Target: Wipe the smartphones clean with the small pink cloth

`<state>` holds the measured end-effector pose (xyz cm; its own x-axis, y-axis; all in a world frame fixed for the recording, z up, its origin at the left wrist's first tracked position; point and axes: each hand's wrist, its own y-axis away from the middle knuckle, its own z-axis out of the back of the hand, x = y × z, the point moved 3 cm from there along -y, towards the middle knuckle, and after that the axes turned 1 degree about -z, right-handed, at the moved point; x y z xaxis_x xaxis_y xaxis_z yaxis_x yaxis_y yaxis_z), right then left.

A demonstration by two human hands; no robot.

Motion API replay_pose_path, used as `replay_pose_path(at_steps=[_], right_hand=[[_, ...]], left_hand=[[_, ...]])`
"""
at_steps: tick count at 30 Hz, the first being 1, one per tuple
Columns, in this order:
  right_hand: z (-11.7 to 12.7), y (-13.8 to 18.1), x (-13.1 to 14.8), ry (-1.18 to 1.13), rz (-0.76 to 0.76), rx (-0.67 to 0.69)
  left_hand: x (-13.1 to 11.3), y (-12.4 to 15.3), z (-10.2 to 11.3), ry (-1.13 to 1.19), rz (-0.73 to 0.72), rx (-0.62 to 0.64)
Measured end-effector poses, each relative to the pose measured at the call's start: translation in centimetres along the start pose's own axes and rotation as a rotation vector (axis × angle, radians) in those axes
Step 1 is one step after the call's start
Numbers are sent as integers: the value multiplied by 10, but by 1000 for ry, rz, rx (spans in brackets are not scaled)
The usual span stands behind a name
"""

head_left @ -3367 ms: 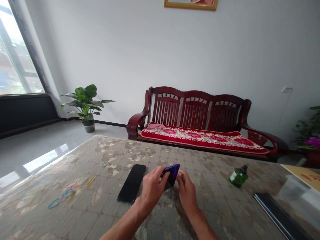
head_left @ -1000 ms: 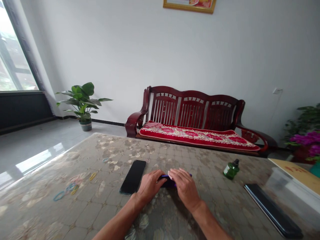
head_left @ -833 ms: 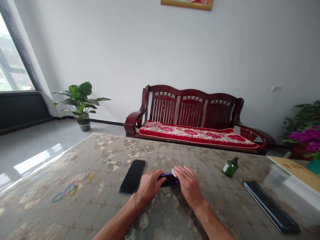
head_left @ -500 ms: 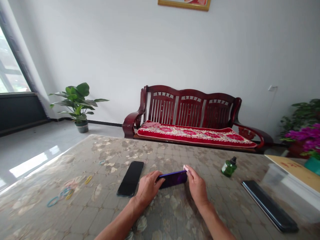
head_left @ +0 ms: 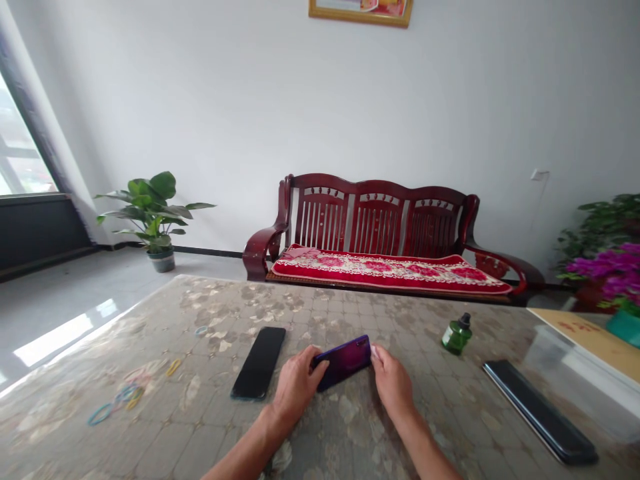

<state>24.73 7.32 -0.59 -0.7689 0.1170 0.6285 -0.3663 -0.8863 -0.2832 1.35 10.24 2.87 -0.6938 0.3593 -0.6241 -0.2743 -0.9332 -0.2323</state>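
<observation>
My left hand [head_left: 301,380] grips one end of a purple smartphone [head_left: 345,362], thumb on the face turned towards me. The phone is held on its long side, tilted, with its right end higher. My right hand [head_left: 393,380] is closed in a pinch at the phone's right end. A bit of something small and white [head_left: 373,351] shows at those fingertips; most of it is hidden. Left of my hands a black smartphone [head_left: 259,363] lies flat on the patterned tablecloth [head_left: 200,427].
A green bottle with a black cap [head_left: 457,334] stands to the right. Beyond it lie a long dark case [head_left: 540,410] and a clear plastic box [head_left: 565,363]. Coloured bands [head_left: 131,393] lie at the left. Behind the table stands a red wooden bench [head_left: 380,227].
The purple phone has turned, so more of its glossy purple face shows. My right hand has lowered slightly along its right end, and the white piece is now mostly hidden.
</observation>
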Motion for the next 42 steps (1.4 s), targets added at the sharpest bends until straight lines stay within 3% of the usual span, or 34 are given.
replay_pose_path(at_steps=[4, 8, 12, 18, 22, 33, 42], right_hand=[[-7, -9, 9, 72, 37, 49], [-13, -16, 20, 195, 183, 37], [-19, -21, 29, 242, 308, 44], [-23, -19, 33, 227, 468, 25], [-22, -12, 39, 234, 602, 33], [-3, 6, 59, 356, 640, 211], [-10, 5, 57, 323, 641, 217]], left_hand=[[5, -2, -10, 108, 78, 36], [5, -2, -14, 222, 117, 77], [3, 5, -20, 364, 190, 229], [-4, 18, -21, 314, -1, 295], [-8, 24, -20, 243, -50, 295], [-17, 32, -26, 45, -95, 331], [-24, 35, -24, -53, -99, 359]])
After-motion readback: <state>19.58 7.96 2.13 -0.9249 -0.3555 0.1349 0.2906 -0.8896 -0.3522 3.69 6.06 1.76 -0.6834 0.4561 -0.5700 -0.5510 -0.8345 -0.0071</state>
